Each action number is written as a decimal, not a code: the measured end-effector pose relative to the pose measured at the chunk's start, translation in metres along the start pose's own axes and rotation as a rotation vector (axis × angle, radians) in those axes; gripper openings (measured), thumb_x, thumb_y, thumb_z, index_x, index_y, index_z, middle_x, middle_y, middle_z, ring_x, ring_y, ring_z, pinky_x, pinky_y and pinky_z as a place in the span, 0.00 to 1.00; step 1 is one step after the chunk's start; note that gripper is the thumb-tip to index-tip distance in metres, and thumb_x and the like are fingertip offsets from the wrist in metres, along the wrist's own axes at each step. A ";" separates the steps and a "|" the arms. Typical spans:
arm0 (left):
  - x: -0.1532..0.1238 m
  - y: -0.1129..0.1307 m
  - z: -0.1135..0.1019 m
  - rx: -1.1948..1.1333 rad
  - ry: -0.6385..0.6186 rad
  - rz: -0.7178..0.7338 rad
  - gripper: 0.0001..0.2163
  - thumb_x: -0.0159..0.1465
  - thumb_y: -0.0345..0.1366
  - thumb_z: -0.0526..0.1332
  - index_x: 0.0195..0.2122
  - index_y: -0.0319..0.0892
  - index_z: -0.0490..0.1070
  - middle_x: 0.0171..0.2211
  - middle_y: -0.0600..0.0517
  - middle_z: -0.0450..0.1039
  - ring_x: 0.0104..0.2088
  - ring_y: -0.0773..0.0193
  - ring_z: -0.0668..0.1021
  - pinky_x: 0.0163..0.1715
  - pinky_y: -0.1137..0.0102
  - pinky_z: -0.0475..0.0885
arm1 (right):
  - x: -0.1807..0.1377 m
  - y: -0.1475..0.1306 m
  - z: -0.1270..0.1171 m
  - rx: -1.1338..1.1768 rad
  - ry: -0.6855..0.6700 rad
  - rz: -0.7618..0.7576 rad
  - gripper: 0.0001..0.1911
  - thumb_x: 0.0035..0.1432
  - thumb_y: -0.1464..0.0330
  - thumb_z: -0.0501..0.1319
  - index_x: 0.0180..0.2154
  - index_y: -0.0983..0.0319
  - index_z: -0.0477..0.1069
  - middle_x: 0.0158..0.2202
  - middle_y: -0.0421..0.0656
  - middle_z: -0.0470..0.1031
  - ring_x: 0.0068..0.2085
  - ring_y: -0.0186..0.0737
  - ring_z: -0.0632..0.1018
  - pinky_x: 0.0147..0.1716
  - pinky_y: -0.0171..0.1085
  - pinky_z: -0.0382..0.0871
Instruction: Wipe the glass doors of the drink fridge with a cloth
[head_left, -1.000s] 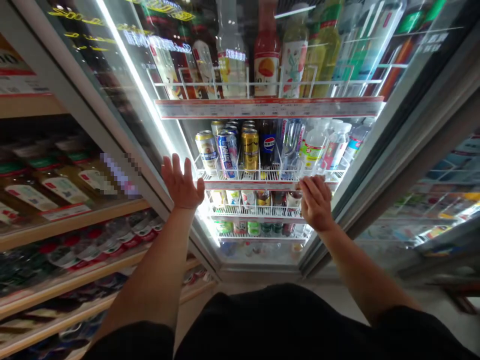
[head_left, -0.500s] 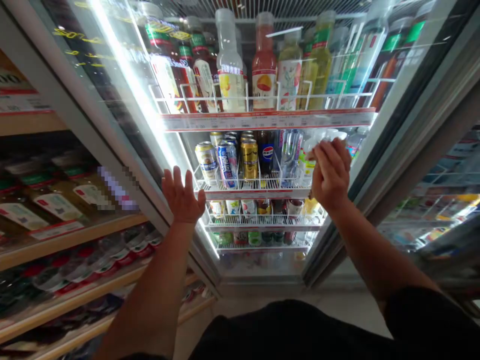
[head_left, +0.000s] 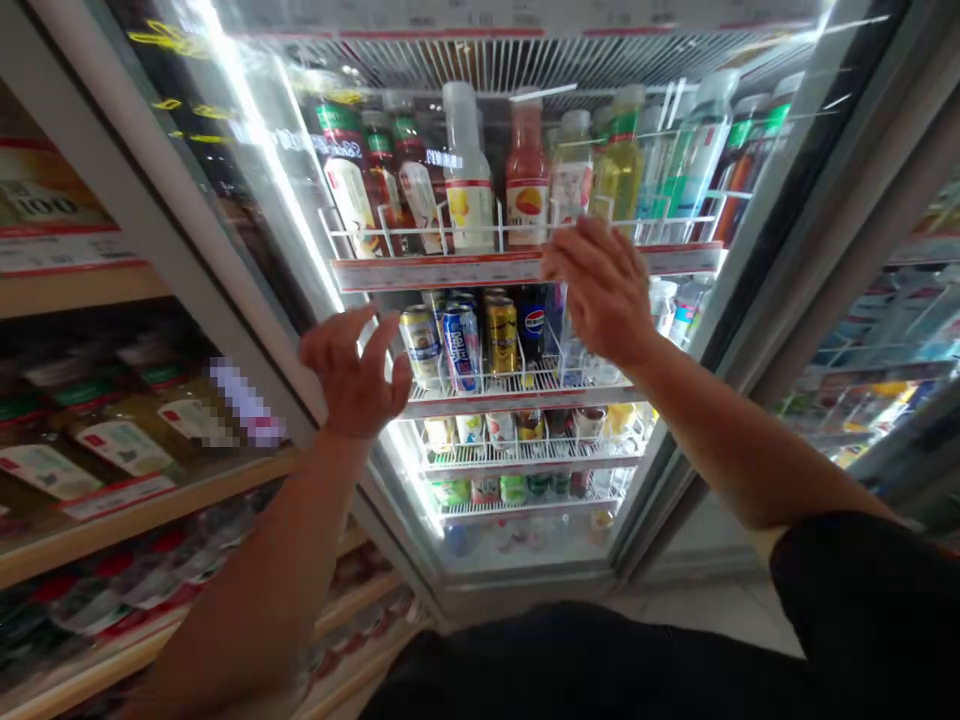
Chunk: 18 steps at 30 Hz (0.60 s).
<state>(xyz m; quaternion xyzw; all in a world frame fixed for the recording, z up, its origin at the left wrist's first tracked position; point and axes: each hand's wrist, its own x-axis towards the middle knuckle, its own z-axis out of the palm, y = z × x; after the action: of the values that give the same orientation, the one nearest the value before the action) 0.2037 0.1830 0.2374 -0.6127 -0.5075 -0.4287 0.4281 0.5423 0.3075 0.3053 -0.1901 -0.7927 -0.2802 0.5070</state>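
Fingers spread, my left hand (head_left: 356,370) is raised in front of the left side of a lit drinks fridge (head_left: 517,575), near its frame. My right hand (head_left: 600,285) is lifted before the upper shelf's price strip (head_left: 450,270), fingers stretched out and holding nothing visible. It covers part of the strip and the shelf below. Behind the hands stand a silver-and-blue can (head_left: 422,345), a blue can (head_left: 460,345), a gold can (head_left: 502,335) and a dark Pepsi bottle (head_left: 533,322). Whether either hand touches the glass, I cannot tell.
Tall juice bottles (head_left: 469,180) line the upper shelf behind wire rails. Reflections lie across the fridge glass. At left, wooden shelves (head_left: 150,490) hold bottles with green caps (head_left: 97,420). Another fridge section (head_left: 892,310) stands at right, beyond a metal post.
My right hand has moved up and left from the fridge's right side, its fingers now stretched out. My left hand's fingers have bent and spread. The view has tilted upward.
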 end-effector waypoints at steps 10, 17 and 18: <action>0.058 0.000 0.005 -0.050 -0.060 0.177 0.28 0.76 0.51 0.49 0.73 0.45 0.61 0.77 0.51 0.49 0.78 0.52 0.48 0.78 0.48 0.44 | 0.019 -0.079 0.028 0.073 -0.062 0.071 0.39 0.71 0.74 0.47 0.78 0.51 0.40 0.74 0.39 0.62 0.77 0.42 0.55 0.77 0.52 0.52; 0.059 0.057 0.010 -0.329 0.067 0.603 0.31 0.78 0.47 0.48 0.78 0.48 0.38 0.79 0.47 0.38 0.77 0.49 0.49 0.74 0.48 0.59 | 0.037 -0.115 0.022 0.360 -0.079 0.162 0.46 0.70 0.77 0.41 0.70 0.63 0.03 0.78 0.50 0.51 0.77 0.31 0.52 0.73 0.43 0.61; 0.058 0.067 0.014 -0.328 0.050 0.595 0.31 0.77 0.45 0.49 0.78 0.47 0.40 0.78 0.44 0.42 0.77 0.49 0.50 0.74 0.48 0.60 | 0.041 -0.111 0.019 0.379 -0.072 0.170 0.45 0.69 0.78 0.39 0.70 0.63 0.02 0.78 0.51 0.49 0.77 0.29 0.55 0.72 0.42 0.64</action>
<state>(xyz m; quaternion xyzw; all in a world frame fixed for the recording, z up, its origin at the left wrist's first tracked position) 0.2781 0.2028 0.2830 -0.7839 -0.2201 -0.3760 0.4424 0.4474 0.2346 0.3085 -0.1677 -0.8299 -0.0753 0.5267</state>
